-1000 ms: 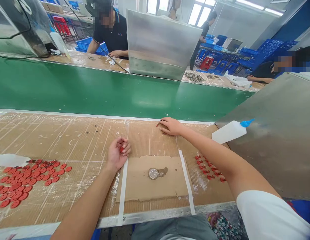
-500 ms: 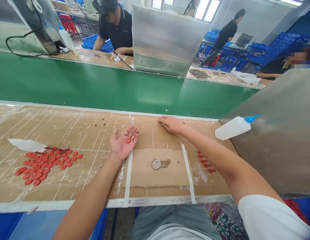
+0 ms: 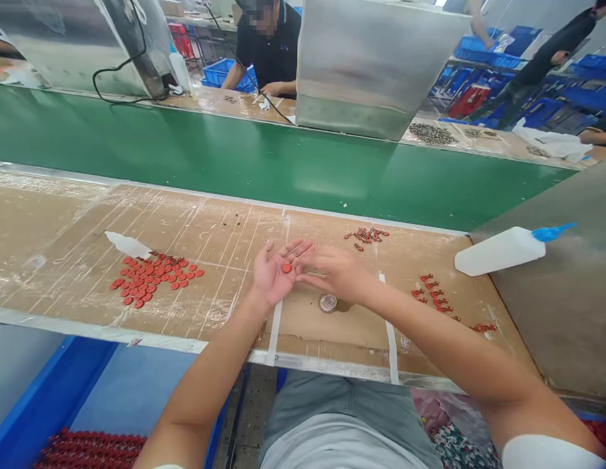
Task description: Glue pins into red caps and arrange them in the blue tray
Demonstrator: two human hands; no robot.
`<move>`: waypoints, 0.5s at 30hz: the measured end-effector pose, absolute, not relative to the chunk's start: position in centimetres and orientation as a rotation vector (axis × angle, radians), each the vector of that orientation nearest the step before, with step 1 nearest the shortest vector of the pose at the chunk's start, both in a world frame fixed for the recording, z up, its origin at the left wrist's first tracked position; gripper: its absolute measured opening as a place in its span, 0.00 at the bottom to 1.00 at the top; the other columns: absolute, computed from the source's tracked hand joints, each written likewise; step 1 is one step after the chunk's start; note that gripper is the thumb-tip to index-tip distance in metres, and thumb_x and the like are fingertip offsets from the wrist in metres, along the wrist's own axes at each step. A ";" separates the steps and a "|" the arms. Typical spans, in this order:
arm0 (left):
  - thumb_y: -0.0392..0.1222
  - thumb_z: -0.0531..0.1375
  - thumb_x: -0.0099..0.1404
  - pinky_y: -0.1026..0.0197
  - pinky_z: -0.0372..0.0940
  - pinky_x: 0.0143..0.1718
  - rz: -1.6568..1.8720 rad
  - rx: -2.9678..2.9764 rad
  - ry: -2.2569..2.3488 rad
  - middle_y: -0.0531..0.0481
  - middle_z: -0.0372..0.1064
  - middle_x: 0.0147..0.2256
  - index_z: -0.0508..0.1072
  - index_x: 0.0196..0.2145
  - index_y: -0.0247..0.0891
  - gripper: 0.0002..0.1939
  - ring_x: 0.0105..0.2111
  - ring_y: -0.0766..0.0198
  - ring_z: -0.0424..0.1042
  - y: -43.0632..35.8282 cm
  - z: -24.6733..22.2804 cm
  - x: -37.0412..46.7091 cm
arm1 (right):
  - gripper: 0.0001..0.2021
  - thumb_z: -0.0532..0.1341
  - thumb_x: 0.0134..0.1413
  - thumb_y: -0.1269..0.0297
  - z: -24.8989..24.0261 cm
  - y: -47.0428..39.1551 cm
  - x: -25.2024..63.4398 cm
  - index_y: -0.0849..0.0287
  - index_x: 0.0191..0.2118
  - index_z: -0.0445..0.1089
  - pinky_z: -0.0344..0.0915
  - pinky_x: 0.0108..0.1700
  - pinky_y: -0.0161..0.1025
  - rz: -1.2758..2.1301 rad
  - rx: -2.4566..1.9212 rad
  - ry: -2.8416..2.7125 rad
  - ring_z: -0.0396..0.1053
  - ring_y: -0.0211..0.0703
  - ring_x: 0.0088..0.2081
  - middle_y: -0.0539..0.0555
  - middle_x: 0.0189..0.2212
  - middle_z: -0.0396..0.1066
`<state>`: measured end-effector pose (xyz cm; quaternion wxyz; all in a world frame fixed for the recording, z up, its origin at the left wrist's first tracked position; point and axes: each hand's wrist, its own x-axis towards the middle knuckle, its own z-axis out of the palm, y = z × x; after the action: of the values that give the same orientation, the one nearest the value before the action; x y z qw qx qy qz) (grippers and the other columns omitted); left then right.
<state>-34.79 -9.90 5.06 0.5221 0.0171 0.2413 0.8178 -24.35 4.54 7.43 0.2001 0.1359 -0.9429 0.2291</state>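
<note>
My left hand (image 3: pixel 272 273) is held palm up over the table with its fingers stretched out. A small red disc (image 3: pixel 287 268) lies on it near the base of the fingers. My right hand (image 3: pixel 335 270) has come in beside it, thumb and fingertips brought towards each other at the left fingers. What it pinches is too small and blurred to make out. Below the hands, a small round clear dish (image 3: pixel 327 303) stands on a taped cardboard sheet (image 3: pixel 332 332). Past the right hand lies a pile of small reddish metal pieces (image 3: pixel 369 236).
Many red discs (image 3: pixel 145 280) lie at left beside a white bottle (image 3: pixel 127 245). Red discs with metal pieces attached (image 3: pixel 434 291) sit in rows at right. A blue-tipped bottle (image 3: pixel 501 251) lies near a metal panel (image 3: pixel 567 293). A co-worker (image 3: pixel 268 52) sits across the green strip (image 3: pixel 244 156).
My right hand has moved back from the far table edge to my left hand, uncovering the pile of metal pieces. The left hand still carries the red disc. The view has shifted.
</note>
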 end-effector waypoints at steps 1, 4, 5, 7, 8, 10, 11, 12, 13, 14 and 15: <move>0.52 0.50 0.63 0.56 0.67 0.48 1.928 0.048 0.603 0.33 0.66 0.54 0.68 0.50 0.28 0.27 0.54 0.52 0.67 -10.1 5.3 -34.3 | 0.11 0.59 0.57 0.59 7.4 3.2 -24.5 0.58 0.42 0.73 0.67 0.44 0.41 0.670 0.385 -2.623 0.71 0.43 0.41 0.56 0.38 0.75; 0.50 0.51 0.63 0.58 0.65 0.49 1.932 0.057 0.682 0.35 0.68 0.52 0.71 0.47 0.28 0.24 0.53 0.53 0.67 -11.1 6.0 -32.6 | 0.09 0.58 0.59 0.64 7.1 0.5 -24.7 0.60 0.41 0.73 0.67 0.46 0.41 0.767 0.408 -2.572 0.71 0.42 0.42 0.58 0.38 0.76; 0.48 0.51 0.63 0.59 0.64 0.51 1.964 0.054 0.704 0.35 0.69 0.52 0.72 0.46 0.27 0.23 0.54 0.54 0.67 -11.4 6.0 -32.0 | 0.09 0.57 0.60 0.65 7.0 0.0 -24.5 0.60 0.41 0.73 0.67 0.46 0.41 0.795 0.424 -2.561 0.71 0.42 0.42 0.57 0.38 0.76; 0.45 0.52 0.62 0.60 0.62 0.53 2.018 0.028 0.738 0.35 0.71 0.50 0.74 0.43 0.26 0.21 0.53 0.55 0.67 -12.1 6.0 -30.9 | 0.09 0.57 0.60 0.66 6.9 -0.8 -24.0 0.59 0.40 0.74 0.68 0.46 0.39 0.787 0.429 -2.563 0.71 0.40 0.42 0.55 0.38 0.77; 0.44 0.52 0.61 0.60 0.61 0.53 2.037 0.014 0.746 0.35 0.71 0.49 0.75 0.42 0.25 0.21 0.53 0.55 0.68 -12.4 5.9 -30.3 | 0.09 0.57 0.60 0.66 6.9 -1.1 -23.6 0.58 0.40 0.74 0.68 0.46 0.40 0.730 0.427 -2.578 0.71 0.41 0.42 0.54 0.38 0.77; 0.43 0.52 0.61 0.60 0.60 0.54 2.073 -0.015 0.767 0.37 0.74 0.46 0.76 0.40 0.26 0.19 0.51 0.55 0.69 -12.7 5.6 -29.2 | 0.09 0.56 0.60 0.67 6.8 -1.9 -22.8 0.59 0.38 0.75 0.67 0.45 0.40 0.534 0.435 -2.603 0.71 0.42 0.40 0.55 0.37 0.77; 0.42 0.52 0.60 0.60 0.60 0.55 2.077 -0.034 0.778 0.38 0.74 0.44 0.76 0.39 0.27 0.18 0.50 0.56 0.70 -12.8 5.6 -28.7 | 0.10 0.55 0.60 0.69 6.8 -2.3 -22.4 0.60 0.38 0.74 0.67 0.45 0.41 0.417 0.444 -2.611 0.70 0.43 0.40 0.56 0.37 0.77; 0.41 0.52 0.60 0.60 0.60 0.55 2.078 -0.053 0.789 0.39 0.75 0.43 0.77 0.38 0.27 0.17 0.50 0.56 0.71 -12.8 5.5 -28.2 | 0.10 0.54 0.60 0.70 6.8 -2.7 -22.0 0.61 0.37 0.74 0.66 0.45 0.42 0.304 0.452 -2.619 0.70 0.44 0.39 0.57 0.37 0.77; 0.41 0.52 0.60 0.60 0.59 0.55 2.075 -0.071 0.797 0.40 0.76 0.42 0.77 0.37 0.28 0.17 0.49 0.56 0.71 -12.8 5.6 -27.8 | 0.11 0.54 0.59 0.71 6.8 -3.0 -21.6 0.61 0.36 0.74 0.66 0.46 0.42 0.208 0.454 -2.625 0.70 0.44 0.39 0.57 0.37 0.76; 0.40 0.52 0.60 0.59 0.59 0.56 2.072 -0.089 0.803 0.41 0.76 0.41 0.77 0.35 0.29 0.16 0.48 0.56 0.72 -12.7 5.6 -27.3 | 0.11 0.53 0.59 0.72 6.8 -3.3 -21.2 0.61 0.35 0.74 0.65 0.46 0.41 0.135 0.444 -2.628 0.69 0.44 0.38 0.57 0.36 0.76; 0.40 0.52 0.60 0.59 0.59 0.56 2.073 -0.100 0.809 0.41 0.76 0.40 0.77 0.35 0.29 0.16 0.48 0.56 0.72 -12.6 5.7 -26.9 | 0.11 0.53 0.60 0.72 6.8 -3.5 -20.7 0.61 0.34 0.73 0.64 0.45 0.40 0.085 0.423 -2.631 0.69 0.44 0.38 0.57 0.36 0.76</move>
<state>-26.92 -12.65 5.71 0.4414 -0.0404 0.3259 0.8351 -20.75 -3.48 6.84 0.2356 0.1542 -0.9590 0.0309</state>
